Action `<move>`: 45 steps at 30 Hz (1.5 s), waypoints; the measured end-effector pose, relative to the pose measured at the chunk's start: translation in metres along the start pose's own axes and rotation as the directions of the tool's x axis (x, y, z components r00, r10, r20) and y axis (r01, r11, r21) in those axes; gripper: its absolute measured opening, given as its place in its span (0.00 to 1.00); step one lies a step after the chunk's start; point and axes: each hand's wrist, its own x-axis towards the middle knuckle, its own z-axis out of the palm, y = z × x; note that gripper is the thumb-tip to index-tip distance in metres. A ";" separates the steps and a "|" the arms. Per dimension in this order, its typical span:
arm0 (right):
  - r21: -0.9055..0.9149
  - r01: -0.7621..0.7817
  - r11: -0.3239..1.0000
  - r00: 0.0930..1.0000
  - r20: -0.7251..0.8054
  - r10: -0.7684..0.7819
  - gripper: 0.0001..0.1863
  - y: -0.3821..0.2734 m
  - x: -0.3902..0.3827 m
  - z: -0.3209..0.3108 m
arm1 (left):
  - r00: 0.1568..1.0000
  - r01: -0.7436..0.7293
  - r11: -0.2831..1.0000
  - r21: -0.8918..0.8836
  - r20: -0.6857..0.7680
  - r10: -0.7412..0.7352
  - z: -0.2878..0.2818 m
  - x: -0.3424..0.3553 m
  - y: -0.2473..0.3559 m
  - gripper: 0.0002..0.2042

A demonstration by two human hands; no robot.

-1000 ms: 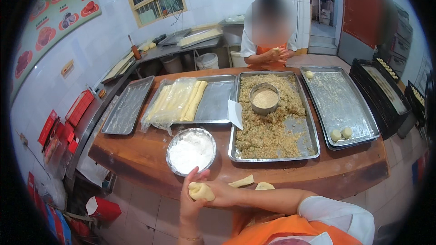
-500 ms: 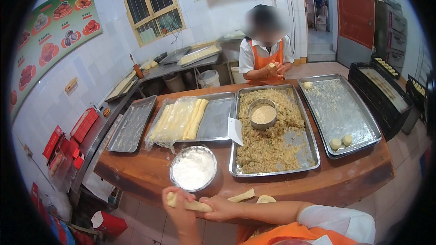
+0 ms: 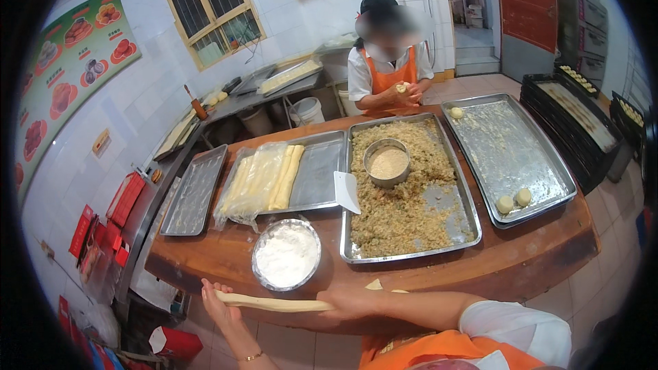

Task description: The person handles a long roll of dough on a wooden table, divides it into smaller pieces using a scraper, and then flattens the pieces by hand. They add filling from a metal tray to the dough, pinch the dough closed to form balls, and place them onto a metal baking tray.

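A long strip of pale dough (image 3: 277,303) stretches between my two hands near the front edge of the wooden table. Its left end lies in my left hand (image 3: 218,305), the fingers curled round it. My right hand (image 3: 343,301) is closed around the other end. Just beyond my right wrist, a small dough scrap (image 3: 375,285) shows on the table, partly hidden by the arm. A steel bowl of white flour (image 3: 286,253) stands right behind the dough strip.
A filling tray (image 3: 411,259) holds crumbly mix and a round metal tin (image 3: 388,163); a white scraper (image 3: 347,192) rests at its edge. Plastic-covered dough rolls (image 3: 264,178) lie left. A right-hand tray (image 3: 521,144) carries dough balls. Opposite, a co-worker (image 3: 392,62) handles dough.
My left hand has moved left and away from my right, and the dough between them has become longer and thinner. The view has shifted slightly.
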 end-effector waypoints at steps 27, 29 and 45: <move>-0.539 -0.318 0.780 0.917 0.034 0.397 0.18 0.056 -0.082 -0.020 | 0.969 0.072 0.168 0.983 -0.109 0.222 -0.065 0.070 -0.154 0.23; -0.510 -0.329 0.794 0.921 0.010 0.388 0.17 0.050 -0.087 -0.026 | 0.932 -0.083 0.156 0.984 0.021 0.362 -0.066 0.057 -0.154 0.23; 0.177 -0.135 0.975 0.899 -0.392 0.195 0.12 0.055 -0.127 -0.004 | 0.318 -0.849 0.405 0.340 0.940 -0.122 0.087 -0.254 -0.149 0.37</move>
